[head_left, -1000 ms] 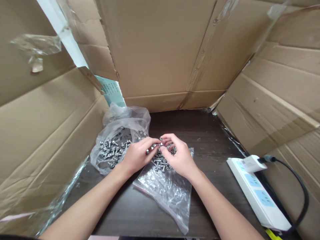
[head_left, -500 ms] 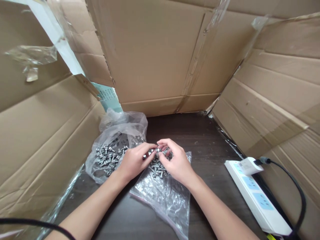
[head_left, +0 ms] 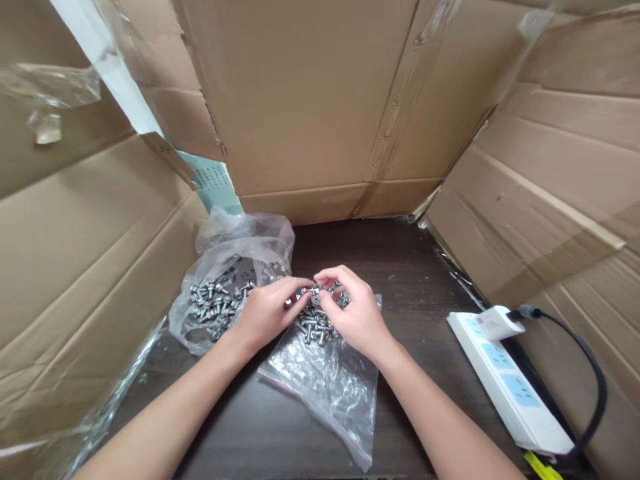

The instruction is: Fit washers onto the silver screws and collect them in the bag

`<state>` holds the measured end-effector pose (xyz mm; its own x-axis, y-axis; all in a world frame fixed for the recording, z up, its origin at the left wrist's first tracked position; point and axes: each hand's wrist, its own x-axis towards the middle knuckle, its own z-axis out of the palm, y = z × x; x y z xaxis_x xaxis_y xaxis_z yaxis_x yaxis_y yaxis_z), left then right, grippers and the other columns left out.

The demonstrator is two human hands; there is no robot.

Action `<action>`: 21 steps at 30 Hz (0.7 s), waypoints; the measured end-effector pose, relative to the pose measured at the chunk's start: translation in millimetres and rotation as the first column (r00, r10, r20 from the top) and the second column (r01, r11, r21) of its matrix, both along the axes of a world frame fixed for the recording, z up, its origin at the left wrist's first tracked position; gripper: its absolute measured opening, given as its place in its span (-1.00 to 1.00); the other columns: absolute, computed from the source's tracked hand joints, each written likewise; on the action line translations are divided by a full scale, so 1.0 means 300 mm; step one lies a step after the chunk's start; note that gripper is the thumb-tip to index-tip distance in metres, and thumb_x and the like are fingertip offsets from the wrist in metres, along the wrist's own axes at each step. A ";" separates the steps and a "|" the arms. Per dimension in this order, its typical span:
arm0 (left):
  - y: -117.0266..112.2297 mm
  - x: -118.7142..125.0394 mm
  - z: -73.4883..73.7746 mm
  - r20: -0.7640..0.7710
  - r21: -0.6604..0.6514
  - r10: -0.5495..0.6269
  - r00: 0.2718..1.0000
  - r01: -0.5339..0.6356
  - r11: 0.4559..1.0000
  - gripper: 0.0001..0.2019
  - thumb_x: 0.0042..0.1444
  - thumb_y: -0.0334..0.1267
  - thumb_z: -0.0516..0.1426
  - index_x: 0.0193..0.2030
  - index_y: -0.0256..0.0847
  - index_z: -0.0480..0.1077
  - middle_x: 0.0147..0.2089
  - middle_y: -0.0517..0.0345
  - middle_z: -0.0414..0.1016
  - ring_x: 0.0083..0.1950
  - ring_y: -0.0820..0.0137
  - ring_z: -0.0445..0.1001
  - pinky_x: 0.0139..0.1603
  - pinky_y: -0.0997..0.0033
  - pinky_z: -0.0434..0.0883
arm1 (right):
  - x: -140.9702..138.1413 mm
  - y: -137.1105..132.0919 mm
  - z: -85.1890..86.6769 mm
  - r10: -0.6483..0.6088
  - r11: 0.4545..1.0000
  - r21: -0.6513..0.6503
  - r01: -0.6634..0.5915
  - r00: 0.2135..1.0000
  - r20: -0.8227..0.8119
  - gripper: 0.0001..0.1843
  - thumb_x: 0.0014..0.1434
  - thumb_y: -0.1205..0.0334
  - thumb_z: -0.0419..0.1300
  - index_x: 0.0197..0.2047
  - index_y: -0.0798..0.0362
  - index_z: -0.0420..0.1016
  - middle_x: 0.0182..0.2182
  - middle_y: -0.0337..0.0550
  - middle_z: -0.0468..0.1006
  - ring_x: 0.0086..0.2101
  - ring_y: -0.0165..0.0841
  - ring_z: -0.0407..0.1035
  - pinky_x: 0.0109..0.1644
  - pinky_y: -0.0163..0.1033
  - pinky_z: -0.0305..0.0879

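My left hand (head_left: 273,307) pinches a small metal bolt (head_left: 311,290) between thumb and fingertips. From the other side my right hand (head_left: 353,307) closes its thumb and fingers around the bolt's other end; a nut or washer there is too small to make out. Below both hands, a pile of silver bolts (head_left: 317,330) lies on a clear zip bag (head_left: 330,393). Beside my left hand, an open translucent plastic bag (head_left: 200,253) holds many more bolts (head_left: 217,307).
On the right, a white power strip (head_left: 510,383) carries a plugged-in white adapter (head_left: 497,323) with a black cable (head_left: 593,360). Cardboard walls (head_left: 320,100) enclose the dark tabletop (head_left: 405,273) at the back and both sides.
The camera view has tilted slightly, so the scene sits a little higher. Both hands stay together over the pile, with the fingertips shifting slightly around the bolt.
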<state>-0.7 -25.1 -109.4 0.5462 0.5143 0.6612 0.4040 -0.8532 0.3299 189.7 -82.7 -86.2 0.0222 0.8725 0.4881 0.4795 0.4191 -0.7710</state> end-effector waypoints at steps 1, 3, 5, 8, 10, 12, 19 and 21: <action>-0.001 0.001 0.001 0.007 0.006 -0.010 1.000 0.010 1.000 -0.85 0.39 -0.34 0.19 0.06 -0.20 0.50 -0.09 0.16 0.67 -0.29 0.48 0.62 -0.28 0.54 0.49 | 0.001 0.001 -0.001 0.002 1.000 -0.008 -0.002 1.000 0.006 -0.77 0.21 0.42 0.17 -0.08 0.05 0.53 -0.20 -0.16 0.58 -0.18 -0.37 0.50 -0.19 -0.31 0.40; -0.002 0.003 0.003 0.022 0.020 -0.025 0.999 0.024 1.000 -0.84 0.39 -0.36 0.19 0.06 -0.19 0.50 -0.09 0.16 0.67 -0.26 0.49 0.63 -0.28 0.55 0.49 | 0.002 0.003 -0.003 0.016 1.000 -0.024 -0.016 1.000 0.004 -0.76 0.21 0.41 0.18 -0.06 0.05 0.53 -0.21 -0.17 0.57 -0.19 -0.37 0.50 -0.19 -0.31 0.40; -0.003 0.005 0.004 0.029 0.034 -0.036 0.999 0.035 0.999 -0.84 0.39 -0.37 0.19 0.06 -0.19 0.50 -0.07 0.16 0.66 -0.24 0.49 0.63 -0.28 0.56 0.49 | 0.002 0.004 -0.003 0.027 0.999 -0.034 -0.027 1.000 -0.008 -0.78 0.24 0.39 0.17 -0.06 0.06 0.52 -0.22 -0.17 0.58 -0.21 -0.38 0.50 -0.20 -0.30 0.40; -0.004 0.006 0.006 0.028 0.046 -0.049 0.998 0.048 0.998 -0.84 0.39 -0.38 0.19 0.07 -0.21 0.49 -0.04 0.14 0.66 -0.23 0.50 0.63 -0.29 0.57 0.49 | 0.003 0.000 0.002 0.029 0.998 -0.057 -0.030 0.999 -0.028 -0.80 0.28 0.36 0.15 -0.04 0.06 0.52 -0.22 -0.16 0.59 -0.22 -0.38 0.50 -0.18 -0.29 0.40; -0.006 0.006 0.006 0.029 0.050 -0.050 0.998 0.048 0.998 -0.83 0.39 -0.38 0.19 0.07 -0.21 0.49 -0.04 0.13 0.66 -0.23 0.49 0.64 -0.28 0.56 0.50 | 0.003 -0.004 0.006 0.031 0.997 -0.076 -0.033 0.999 -0.029 -0.77 0.26 0.36 0.16 -0.02 0.06 0.50 -0.21 -0.15 0.59 -0.20 -0.37 0.51 -0.16 -0.28 0.41; -0.008 0.006 0.006 0.035 0.052 -0.039 0.999 0.037 0.998 -0.83 0.40 -0.37 0.18 0.08 -0.21 0.49 -0.04 0.12 0.66 -0.21 0.48 0.64 -0.28 0.56 0.50 | 0.003 -0.006 0.008 0.033 0.996 -0.087 -0.036 0.999 -0.029 -0.75 0.24 0.37 0.18 0.00 0.06 0.50 -0.19 -0.14 0.59 -0.20 -0.36 0.51 -0.17 -0.28 0.42; -0.013 0.011 0.007 0.042 0.054 -0.009 0.999 0.007 0.998 -0.84 0.40 -0.36 0.17 0.07 -0.20 0.49 -0.07 0.15 0.67 -0.27 0.50 0.64 -0.29 0.55 0.50 | -0.002 -0.004 0.002 0.053 0.987 -0.141 -0.073 0.988 -0.145 -0.76 0.29 0.27 0.16 0.02 0.05 0.48 -0.19 -0.12 0.56 -0.21 -0.37 0.49 -0.17 -0.27 0.43; -0.015 0.012 0.007 0.047 0.055 -0.005 0.999 0.002 0.998 -0.85 0.40 -0.35 0.17 0.07 -0.19 0.48 -0.08 0.17 0.67 -0.29 0.50 0.63 -0.30 0.55 0.50 | -0.002 -0.004 0.003 0.057 0.984 -0.158 -0.084 0.984 -0.169 -0.75 0.30 0.25 0.17 0.04 0.04 0.47 -0.19 -0.12 0.55 -0.20 -0.37 0.49 -0.16 -0.27 0.44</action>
